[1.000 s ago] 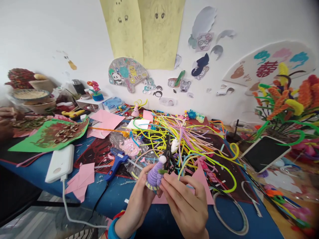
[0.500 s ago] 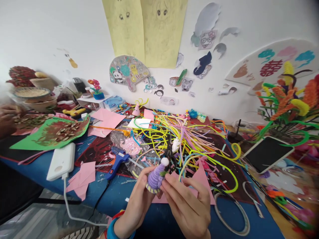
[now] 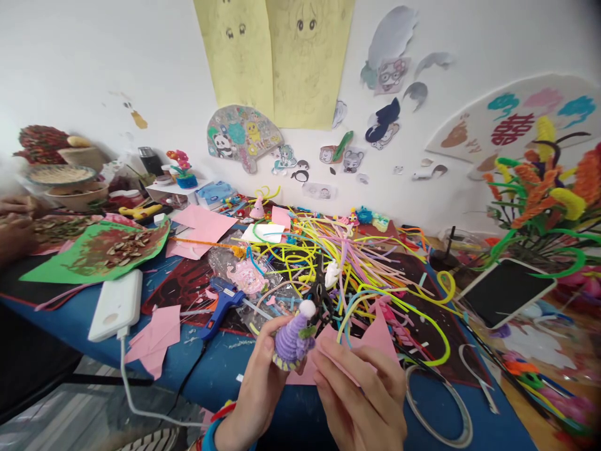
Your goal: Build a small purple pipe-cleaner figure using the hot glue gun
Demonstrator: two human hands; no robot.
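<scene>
My left hand point(image 3: 263, 376) is wrapped round a small cone-shaped hat point(image 3: 290, 341) of coiled purple pipe cleaner. The hat leans slightly, with a white pom-pom at its tip and a pale yellow rim below. A green leaf and a purple ruffled bit sit on its right side. Close by on the right is my right hand point(image 3: 361, 388), apart from the hat, its fingers loosely bent; nothing shows in them. Behind the hat lie black-handled scissors point(image 3: 320, 291) and a blue glue gun point(image 3: 223, 310).
Loose pipe cleaners point(image 3: 375, 257) cover the table's middle. Pink paper point(image 3: 157, 335) and a white power bank point(image 3: 115, 307) with a cable lie left. A tape ring point(image 3: 462, 432) and a tablet point(image 3: 507, 291) are right. Another person's hands point(image 3: 19, 225) are at the far left.
My right hand has drawn off the hat and shifted a little right and down. The hat, still in my left hand, has turned slightly and tipped left.
</scene>
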